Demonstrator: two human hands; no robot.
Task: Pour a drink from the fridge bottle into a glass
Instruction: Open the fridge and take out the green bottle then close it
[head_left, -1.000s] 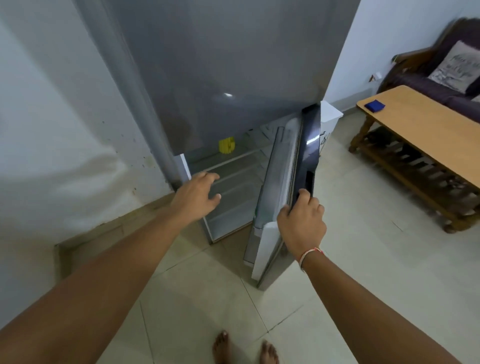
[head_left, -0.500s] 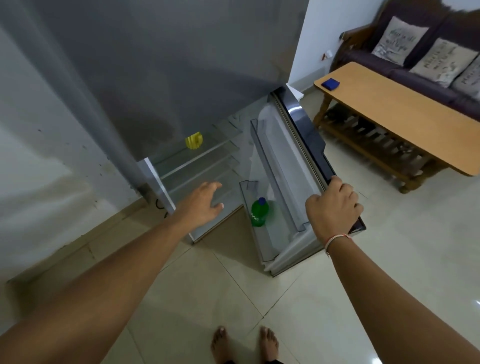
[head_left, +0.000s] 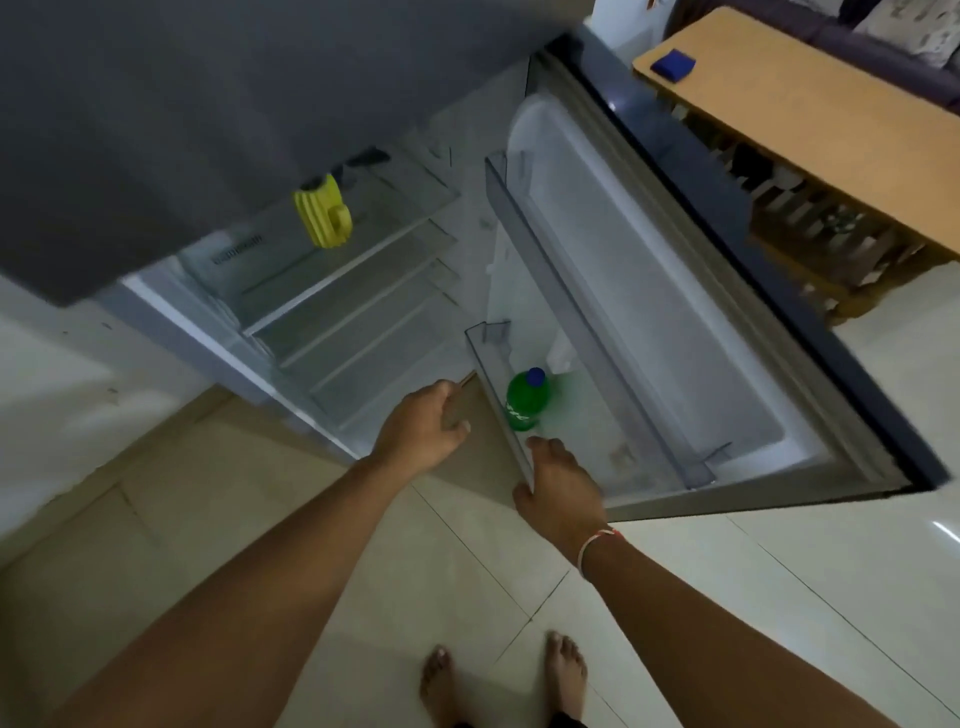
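A green bottle (head_left: 525, 400) with a blue cap stands upright in the lowest door shelf (head_left: 496, 395) of the fridge door (head_left: 675, 312), which hangs wide open. My right hand (head_left: 558, 486) hovers just below the bottle, over the shelf's front rail, fingers apart and holding nothing. To the left of the shelf, in front of the fridge's lower compartment, my left hand (head_left: 423, 428) is loosely curled and empty. No glass is in view.
A yellow cup-like object (head_left: 323, 218) sits on the top glass shelf inside the fridge (head_left: 332, 291). A wooden table (head_left: 810, 124) with a blue item (head_left: 673, 64) stands at the upper right, a sofa behind it. My bare feet are on the tiled floor below.
The fridge door has swung from nearly shut to wide open, exposing the green bottle. My right hand has let go of the door's edge and moved left to the bottle shelf.
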